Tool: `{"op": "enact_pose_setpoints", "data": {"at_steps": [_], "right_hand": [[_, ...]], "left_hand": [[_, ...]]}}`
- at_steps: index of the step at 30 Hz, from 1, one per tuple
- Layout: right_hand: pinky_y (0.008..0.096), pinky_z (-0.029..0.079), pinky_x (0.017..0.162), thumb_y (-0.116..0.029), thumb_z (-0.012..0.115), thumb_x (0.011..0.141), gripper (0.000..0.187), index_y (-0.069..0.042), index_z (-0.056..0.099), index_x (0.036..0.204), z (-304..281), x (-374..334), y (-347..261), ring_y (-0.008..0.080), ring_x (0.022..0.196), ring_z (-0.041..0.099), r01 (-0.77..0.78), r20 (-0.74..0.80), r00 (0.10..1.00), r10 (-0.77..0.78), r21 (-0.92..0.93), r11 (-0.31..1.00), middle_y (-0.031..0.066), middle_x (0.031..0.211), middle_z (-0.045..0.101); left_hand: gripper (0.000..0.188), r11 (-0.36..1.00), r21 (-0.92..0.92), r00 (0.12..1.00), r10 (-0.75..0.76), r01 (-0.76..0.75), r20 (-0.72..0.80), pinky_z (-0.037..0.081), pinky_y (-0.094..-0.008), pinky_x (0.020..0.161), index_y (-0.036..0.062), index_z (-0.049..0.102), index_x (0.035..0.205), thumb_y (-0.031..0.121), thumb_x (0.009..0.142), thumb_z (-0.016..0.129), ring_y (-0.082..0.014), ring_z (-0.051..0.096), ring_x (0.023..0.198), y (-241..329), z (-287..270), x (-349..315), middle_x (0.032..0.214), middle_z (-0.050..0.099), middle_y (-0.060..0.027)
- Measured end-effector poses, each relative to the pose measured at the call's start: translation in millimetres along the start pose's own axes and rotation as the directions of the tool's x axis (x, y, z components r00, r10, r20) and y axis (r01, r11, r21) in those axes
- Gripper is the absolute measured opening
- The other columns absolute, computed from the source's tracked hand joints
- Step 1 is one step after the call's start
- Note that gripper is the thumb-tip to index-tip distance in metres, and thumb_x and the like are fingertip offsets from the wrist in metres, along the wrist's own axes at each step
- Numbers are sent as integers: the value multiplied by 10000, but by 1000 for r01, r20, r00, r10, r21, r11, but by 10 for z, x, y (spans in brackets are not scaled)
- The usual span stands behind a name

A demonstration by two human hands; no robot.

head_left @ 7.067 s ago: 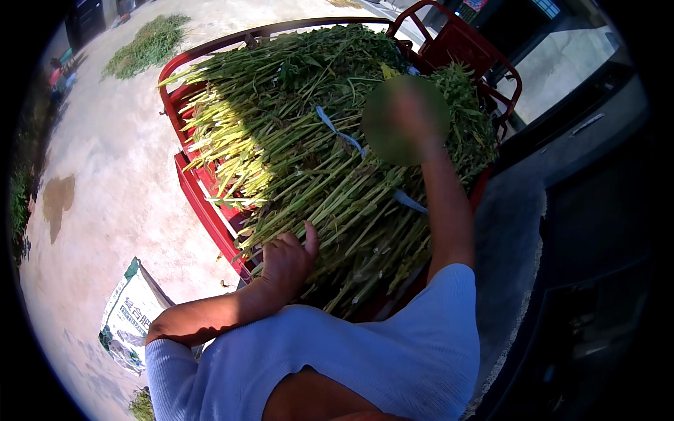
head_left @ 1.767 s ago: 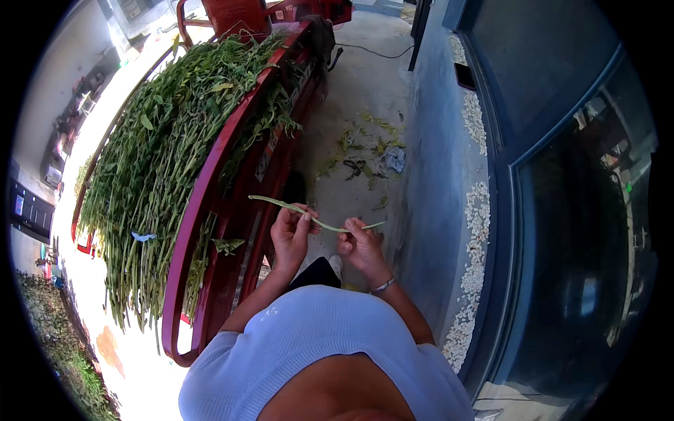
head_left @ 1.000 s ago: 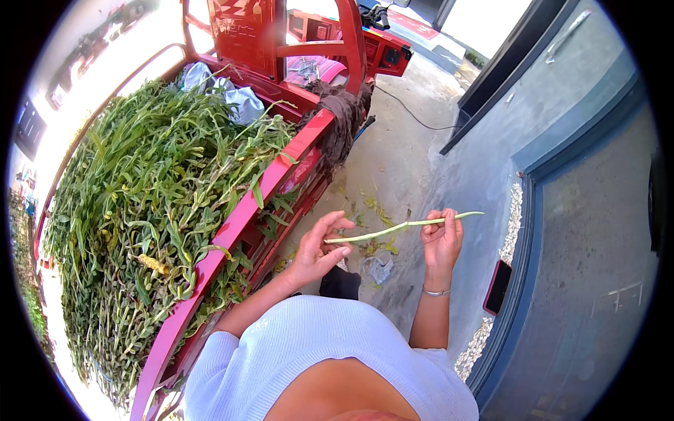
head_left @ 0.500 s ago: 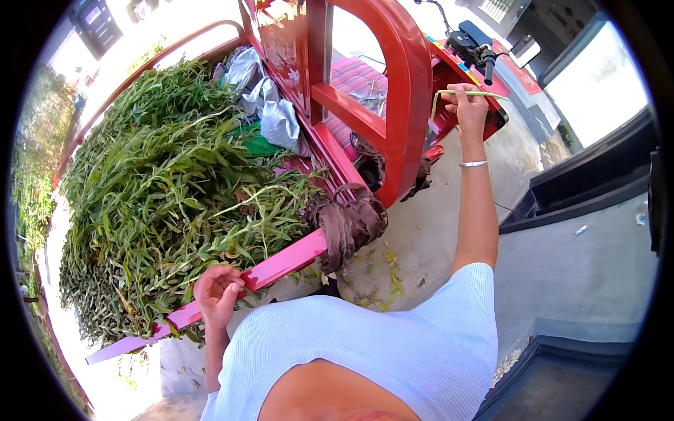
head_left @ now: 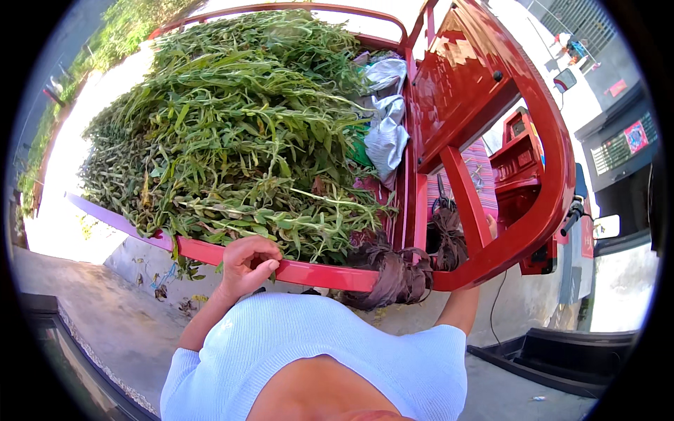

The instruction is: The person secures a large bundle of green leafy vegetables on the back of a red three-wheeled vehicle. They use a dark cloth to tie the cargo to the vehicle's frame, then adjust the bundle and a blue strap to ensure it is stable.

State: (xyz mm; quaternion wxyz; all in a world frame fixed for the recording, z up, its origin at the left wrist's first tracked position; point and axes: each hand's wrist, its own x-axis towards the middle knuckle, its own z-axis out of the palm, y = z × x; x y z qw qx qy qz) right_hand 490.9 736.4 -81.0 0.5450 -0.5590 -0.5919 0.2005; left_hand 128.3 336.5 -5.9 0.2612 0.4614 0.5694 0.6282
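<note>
A large heap of cut leafy green stems (head_left: 239, 133) fills the bed of a red cargo tricycle. My left hand (head_left: 249, 265) is at the near side rail (head_left: 323, 274), its fingers curled in toward the thumb. Whatever it may hold is too small or hidden to make out. My right hand (head_left: 491, 226) is mostly behind the red tubular frame (head_left: 554, 175) at the front of the bed. Only a bit of its fingers shows beside the striped seat (head_left: 479, 175), so its grip is hidden. Dark brown cloth (head_left: 400, 274) is wrapped around the rail's corner.
Silver-grey sacking (head_left: 386, 137) lies between the heap and the red front panel (head_left: 456, 77). Further right are the handlebar (head_left: 572, 216) and a mirror (head_left: 606, 226). A dark-edged step (head_left: 540, 361) borders the concrete at lower right. A thin cable hangs down near it.
The view has swung right and the body stands closer to the rail. My right hand, earlier raised with a thin green stem, has dropped behind the frame; the stem no longer shows.
</note>
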Motion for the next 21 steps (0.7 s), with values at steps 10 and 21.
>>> {"op": "enact_pose_setpoints", "data": {"at_steps": [10,21], "right_hand": [[182,403,545,-94,560,888,161,26,541,994,-1091,-1742,-1872,102,629,501,310,-502,864,-34,478,822,63,783,560],[206,416,510,-101,556,878,109,-7,518,918,1592,-5671,-4845,126,574,470,35,451,699,-555,753,657,109,772,534]], "left_hand": [[151,926,-146,919,367,-347,142,503,-317,620,-15,650,810,126,760,672,-233,621,708,801,-1655,-494,817,646,-155],[223,441,-451,523,850,-776,-68,526,-371,781,48,650,1008,204,850,626,-287,537,1008,1823,-4365,-1800,1160,565,-133]]}}
